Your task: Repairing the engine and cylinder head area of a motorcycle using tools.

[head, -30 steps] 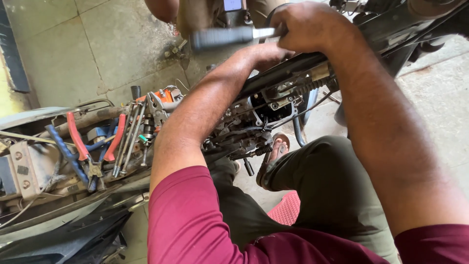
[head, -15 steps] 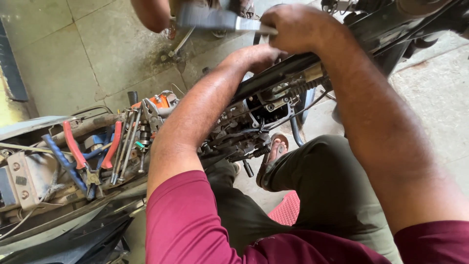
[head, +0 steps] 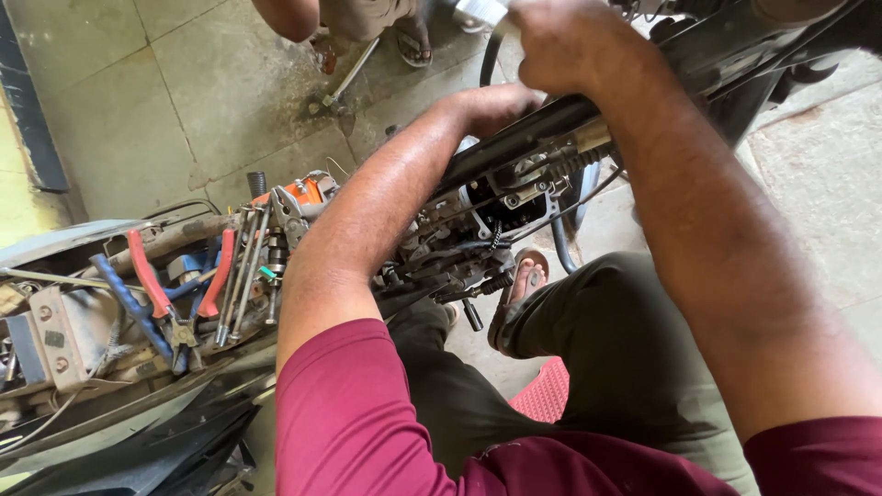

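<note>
The right hand (head: 574, 46) is closed in a fist around a grey metal tool handle (head: 480, 11) at the top edge of the view, only a short blurred stub of it showing past the knuckles. The left hand (head: 501, 99) lies just below it, reaching behind a black painted frame tube (head: 528, 138) of a motorcycle; its fingers are hidden by the tube, so I cannot tell whether they are curled or spread. Under the tube sits the exposed engine (head: 487, 216), a greasy cluster of cast grey metal, black hoses, thin cables and a coiled steel spring (head: 570, 163). Both forearms come out of maroon sleeves (head: 367, 422), and olive trousers (head: 606, 358) cover the bent knees below, with a sandalled foot (head: 524, 285) on the ground beside a red ribbed mat (head: 547, 395). To the left, a dusty stripped body panel serves as a tool tray (head: 64, 340): red-handled pliers (head: 147, 276), blue-handled pliers (head: 129, 308), several slim steel spanners (head: 241, 276) lying side by side, and an orange plastic part (head: 299, 193). The floor (head: 147, 101) is worn concrete slabs with dark joints. At the top, another person's leg (head: 289, 14) and sandalled foot (head: 413, 37) stand near a long metal wrench (head: 344, 83) lying on the slabs.
</note>
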